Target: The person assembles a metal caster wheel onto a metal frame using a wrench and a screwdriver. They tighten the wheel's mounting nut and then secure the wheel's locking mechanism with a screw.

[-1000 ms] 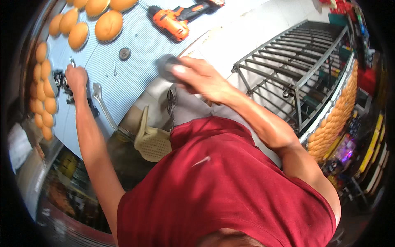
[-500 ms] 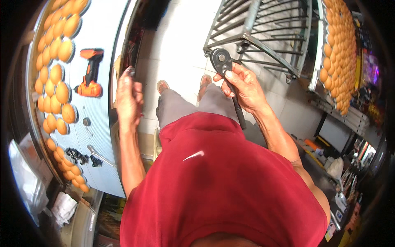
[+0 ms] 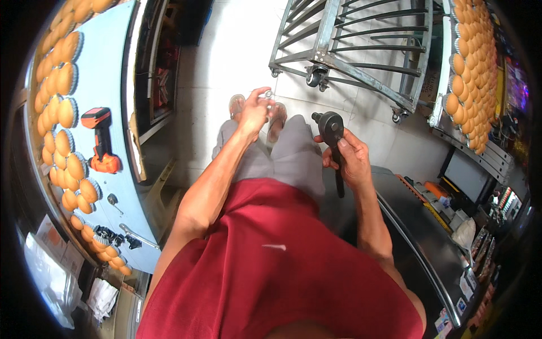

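Note:
My right hand (image 3: pixel 354 158) is closed round a black ratchet wrench (image 3: pixel 331 129). Its round head points up and away from me, a short stub sticks out at the head's left, and the handle runs down below my fingers. To the left, over my feet, my left hand (image 3: pixel 255 117) pinches a small shiny metal socket (image 3: pixel 269 94) at its fingertips, slightly blurred. The socket and the ratchet are apart. On the light blue tabletop at left lie an orange and black cordless drill (image 3: pixel 103 141), a combination wrench (image 3: pixel 138 236) and several small black parts (image 3: pixel 116 235).
Rows of orange-yellow cakes in paper cups (image 3: pixel 65 141) line the tabletop's (image 3: pixel 107 56) far left side. A metal rack on casters (image 3: pixel 350 62) stands ahead. More cakes (image 3: pixel 471 73) sit at upper right. A dark surface with a metal edge (image 3: pixel 418 243) is beside my right arm.
My left hand has moved right, from beside the tabletop to over my feet, with the small socket. My right hand has lowered and shifted slightly right, and the ratchet head has turned.

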A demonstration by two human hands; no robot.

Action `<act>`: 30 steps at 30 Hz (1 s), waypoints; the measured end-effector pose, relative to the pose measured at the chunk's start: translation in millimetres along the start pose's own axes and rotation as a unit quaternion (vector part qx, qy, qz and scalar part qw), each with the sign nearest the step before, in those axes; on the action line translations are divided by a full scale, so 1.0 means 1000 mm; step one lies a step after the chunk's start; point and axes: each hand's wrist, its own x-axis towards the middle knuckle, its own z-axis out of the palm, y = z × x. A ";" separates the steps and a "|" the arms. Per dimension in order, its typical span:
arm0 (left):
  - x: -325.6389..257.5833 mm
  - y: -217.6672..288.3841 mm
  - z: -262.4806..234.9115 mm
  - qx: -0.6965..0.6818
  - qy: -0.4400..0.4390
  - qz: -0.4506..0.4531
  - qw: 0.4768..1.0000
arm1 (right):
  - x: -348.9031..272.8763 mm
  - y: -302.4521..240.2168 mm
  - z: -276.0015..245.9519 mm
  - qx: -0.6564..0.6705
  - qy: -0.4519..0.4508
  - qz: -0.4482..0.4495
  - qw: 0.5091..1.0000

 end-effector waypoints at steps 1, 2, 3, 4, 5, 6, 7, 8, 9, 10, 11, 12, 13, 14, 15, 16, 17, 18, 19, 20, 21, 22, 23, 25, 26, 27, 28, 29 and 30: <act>0.009 0.001 0.014 -0.009 -0.008 0.030 0.999 | 0.008 0.011 -0.006 0.015 0.017 -0.007 1.000; 0.016 0.001 0.028 -0.022 -0.001 0.056 0.998 | 0.017 0.022 -0.011 0.028 0.032 -0.014 0.999; 0.023 0.000 0.041 -0.032 0.005 0.080 0.996 | 0.027 0.034 -0.017 0.062 0.050 -0.025 0.997; 0.030 0.002 0.052 -0.040 0.011 0.109 0.993 | 0.041 0.043 -0.023 0.095 0.066 -0.041 0.992; 0.034 0.003 0.060 -0.033 0.011 0.125 0.992 | 0.056 0.052 -0.030 0.127 0.082 -0.056 0.987; 0.037 0.002 0.066 -0.024 0.014 0.143 0.989 | 0.074 0.065 -0.045 0.036 0.113 -0.039 0.992; 0.031 0.001 0.071 -0.012 0.015 0.155 0.988 | 0.084 0.076 -0.058 -0.055 0.145 -0.018 0.988; 0.025 0.000 0.076 0.021 0.020 0.163 0.986 | 0.092 0.088 -0.070 -0.146 0.174 0.003 0.974; 0.020 0.003 0.079 0.053 0.025 0.176 0.983 | 0.101 0.084 -0.066 -0.060 0.187 0.010 0.980; 0.017 0.006 0.085 0.081 0.030 0.192 0.977 | 0.109 0.079 -0.065 -0.077 0.173 -0.024 0.982; 0.014 0.006 0.090 0.054 0.036 0.208 0.976 | 0.116 0.074 -0.064 -0.093 0.159 -0.058 0.981; 0.011 0.006 0.094 0.025 0.051 0.190 0.980 | 0.118 0.067 -0.059 -0.107 0.145 -0.090 0.980; 0.009 0.005 0.098 -0.005 0.063 0.175 0.983 | 0.121 0.052 -0.050 -0.091 0.125 -0.099 0.983; 0.009 0.005 0.101 -0.034 0.075 0.159 0.984 | 0.123 0.054 -0.049 -0.089 0.115 -0.112 0.983; 0.009 0.005 0.103 -0.036 0.077 0.158 0.984 | 0.126 0.054 -0.049 -0.089 0.104 -0.127 0.982; 0.010 0.006 0.105 -0.038 0.078 0.156 0.984 | 0.128 0.053 -0.049 -0.089 0.094 -0.142 0.981; 0.010 0.006 0.106 -0.039 0.079 0.154 0.984 | 0.129 0.053 -0.049 -0.099 0.096 -0.143 0.980; 0.011 0.007 0.107 -0.049 0.076 0.152 0.984 | 0.129 0.054 -0.050 -0.109 0.098 -0.144 0.979; 0.013 0.007 0.107 -0.059 0.073 0.151 0.984 | 0.130 0.055 -0.050 -0.120 0.101 -0.145 0.977; 0.014 0.008 0.108 -0.069 0.069 0.149 0.984 | 0.132 0.057 -0.050 -0.139 0.114 -0.141 0.974; 0.016 0.007 0.108 -0.039 0.069 0.172 0.982 | 0.134 0.060 -0.051 -0.159 0.127 -0.138 0.969; 0.017 0.005 0.108 -0.009 0.070 0.195 0.978 | 0.137 0.060 -0.051 -0.178 0.140 -0.135 0.965; 0.018 0.004 0.108 0.021 0.070 0.217 0.973 | 0.140 0.060 -0.050 -0.172 0.144 -0.149 0.963; 0.019 0.006 0.107 0.022 0.062 0.190 0.980 | 0.141 0.060 -0.047 -0.160 0.155 -0.172 0.959; 0.019 0.007 0.107 0.023 0.057 0.176 0.983 | 0.142 0.060 -0.044 -0.154 0.169 -0.187 0.956; 0.018 0.009 0.107 0.037 0.040 0.158 0.986 | 0.143 0.060 -0.041 -0.148 0.182 -0.200 0.951; 0.016 0.012 0.106 0.051 0.022 0.140 0.989 | 0.143 0.060 -0.040 -0.143 0.195 -0.214 0.946; 0.014 0.014 0.105 0.065 0.004 0.123 0.990 | 0.144 0.060 -0.042 -0.158 0.194 -0.219 0.943; 0.015 0.013 0.105 0.075 -0.009 0.137 0.988 | 0.144 0.060 -0.045 -0.174 0.192 -0.224 0.940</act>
